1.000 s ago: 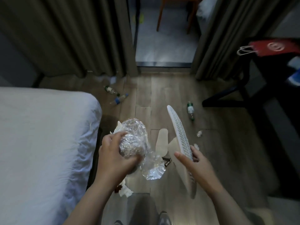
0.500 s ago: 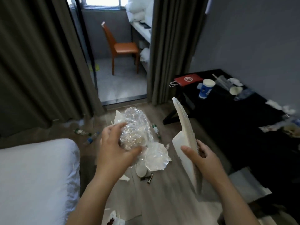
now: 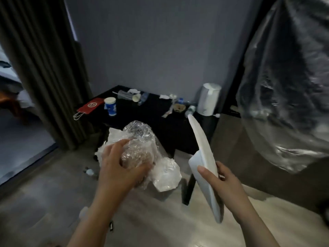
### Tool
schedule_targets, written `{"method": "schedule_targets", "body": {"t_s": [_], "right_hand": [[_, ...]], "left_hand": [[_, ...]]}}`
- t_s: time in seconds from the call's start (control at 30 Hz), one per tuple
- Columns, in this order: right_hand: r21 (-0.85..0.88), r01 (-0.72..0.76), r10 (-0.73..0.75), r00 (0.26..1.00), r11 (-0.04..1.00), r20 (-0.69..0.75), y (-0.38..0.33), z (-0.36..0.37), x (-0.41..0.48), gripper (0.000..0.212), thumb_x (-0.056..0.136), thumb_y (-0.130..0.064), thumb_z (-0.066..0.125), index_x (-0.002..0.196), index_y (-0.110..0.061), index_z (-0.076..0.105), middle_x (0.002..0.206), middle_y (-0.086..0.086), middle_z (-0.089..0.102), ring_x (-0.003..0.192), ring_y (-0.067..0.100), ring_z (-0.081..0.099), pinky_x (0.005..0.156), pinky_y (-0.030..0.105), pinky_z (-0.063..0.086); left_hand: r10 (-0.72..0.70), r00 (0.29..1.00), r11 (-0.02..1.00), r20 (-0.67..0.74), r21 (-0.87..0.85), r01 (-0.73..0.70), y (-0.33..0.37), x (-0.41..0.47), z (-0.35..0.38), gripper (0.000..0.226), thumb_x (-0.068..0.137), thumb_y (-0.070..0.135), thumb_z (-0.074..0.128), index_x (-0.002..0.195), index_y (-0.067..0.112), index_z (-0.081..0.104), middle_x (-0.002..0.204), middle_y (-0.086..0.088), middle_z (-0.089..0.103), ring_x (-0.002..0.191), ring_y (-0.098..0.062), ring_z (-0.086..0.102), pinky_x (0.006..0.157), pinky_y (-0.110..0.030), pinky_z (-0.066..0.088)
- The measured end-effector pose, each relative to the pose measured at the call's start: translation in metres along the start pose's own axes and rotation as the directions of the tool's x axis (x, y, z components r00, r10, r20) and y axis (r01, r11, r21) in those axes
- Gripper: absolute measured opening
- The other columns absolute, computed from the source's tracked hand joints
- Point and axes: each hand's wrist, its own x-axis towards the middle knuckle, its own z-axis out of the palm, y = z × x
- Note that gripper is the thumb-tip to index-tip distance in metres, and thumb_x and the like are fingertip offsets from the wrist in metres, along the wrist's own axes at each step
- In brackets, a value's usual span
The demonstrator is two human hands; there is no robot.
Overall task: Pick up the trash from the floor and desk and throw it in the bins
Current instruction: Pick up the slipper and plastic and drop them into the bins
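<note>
Centre frame: left hand [image 3: 122,168] curled around crumpled plastic wrap [image 3: 140,134]; right hand [image 3: 225,182] pinches white flat piece [image 3: 203,145], possibly a slipper.

view has swung right onto the desk [image 3: 151,113] and a clear bag [image 3: 284,86].
</note>
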Motion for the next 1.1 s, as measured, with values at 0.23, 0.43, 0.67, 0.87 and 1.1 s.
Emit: {"method": "schedule_targets", "body": {"t_s": [0.23, 0.43, 0.67, 0.87, 1.1], "right_hand": [[0.037, -0.032, 0.043, 0.941, 0.999, -0.336, 0.042, -0.178, -0.047, 0.026, 0.068, -0.056, 0.076, 0.08, -0.069, 0.056, 0.083, -0.041, 0.061, 0.078, -0.019, 0.057, 0.065, 0.018, 0.042], [0.085, -0.086, 0.12, 0.784, 0.993, -0.609, 0.102, -0.353, -0.114, 0.026, 0.07, -0.055, 0.075, 0.093, -0.05, 0.063, 0.091, -0.033, 0.067, 0.081, -0.015, 0.061, 0.071, 0.02, 0.045], [0.147, -0.142, 0.203, 0.584, 0.979, -0.786, 0.146, -0.48, -0.184, 0.028, 0.066, -0.059, 0.076, 0.086, -0.05, 0.06, 0.084, -0.035, 0.065, 0.077, -0.015, 0.06, 0.066, 0.017, 0.042], [0.238, -0.168, 0.29, 0.466, 0.957, -0.836, 0.192, -0.553, -0.199, 0.02, 0.071, -0.05, 0.075, 0.08, -0.051, 0.058, 0.079, -0.035, 0.065, 0.076, -0.016, 0.06, 0.065, 0.017, 0.042], [0.256, -0.255, 0.335, 0.345, 0.932, -0.877, 0.231, -0.664, -0.168, 0.023, 0.071, -0.054, 0.074, 0.085, -0.049, 0.055, 0.095, -0.023, 0.064, 0.09, -0.002, 0.06, 0.07, 0.022, 0.045]], "left_hand": [[0.176, 0.925, 0.979, 0.335, -0.158, -0.129, 0.106, -0.027, 0.161, 0.065, 0.054, 0.04, 0.086, 0.108, 0.039, 0.05, 0.116, 0.011, 0.048, 0.097, 0.003, 0.054, 0.074, -0.016, 0.045], [0.339, 0.796, 0.929, 0.501, -0.309, -0.201, 0.221, -0.117, 0.325, 0.072, 0.054, 0.041, 0.086, 0.112, 0.049, 0.044, 0.111, 0.023, 0.039, 0.094, 0.009, 0.049, 0.074, -0.008, 0.039], [0.432, 0.609, 0.893, 0.665, -0.409, -0.188, 0.321, -0.202, 0.448, 0.074, 0.037, 0.061, 0.071, 0.106, 0.053, 0.046, 0.109, 0.032, 0.036, 0.089, 0.0, 0.051, 0.069, -0.009, 0.036], [0.468, 0.463, 0.883, 0.753, -0.413, -0.221, 0.361, -0.245, 0.545, 0.081, 0.043, 0.05, 0.078, 0.119, 0.042, 0.052, 0.116, 0.018, 0.038, 0.094, 0.0, 0.05, 0.07, -0.01, 0.036], [0.502, 0.374, 0.864, 0.78, -0.47, -0.18, 0.413, -0.265, 0.684, 0.077, 0.044, 0.047, 0.078, 0.116, 0.045, 0.051, 0.11, 0.018, 0.04, 0.093, -0.003, 0.052, 0.07, -0.007, 0.036]]}}
